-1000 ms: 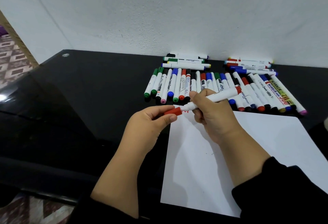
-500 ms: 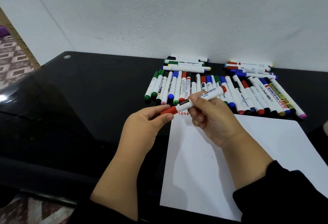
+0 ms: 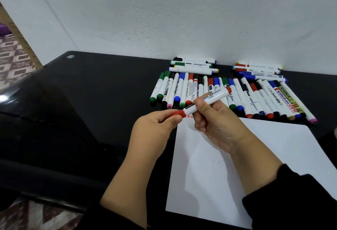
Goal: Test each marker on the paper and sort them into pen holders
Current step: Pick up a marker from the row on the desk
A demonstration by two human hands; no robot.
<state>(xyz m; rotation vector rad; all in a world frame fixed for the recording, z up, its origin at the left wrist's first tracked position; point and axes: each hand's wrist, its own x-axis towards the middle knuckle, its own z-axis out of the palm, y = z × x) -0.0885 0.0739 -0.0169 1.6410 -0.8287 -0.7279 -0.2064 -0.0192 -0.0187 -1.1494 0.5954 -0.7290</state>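
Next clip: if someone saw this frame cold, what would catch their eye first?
Probably the two hands at centre: the left hand pinches the red cap on a white marker gripped by the right hand, over the top corner of the white paper. Behind them, a long row of capped markers lies on the black table near the wall.

Left hand [image 3: 155,129]: centre of frame, bare forearm rising from the lower middle, thumb and forefinger pinching in a curled grip. Right hand [image 3: 217,120]: just right of centre, fingers curled in a grip, forearm entering from lower right in a black sleeve [image 3: 291,202].
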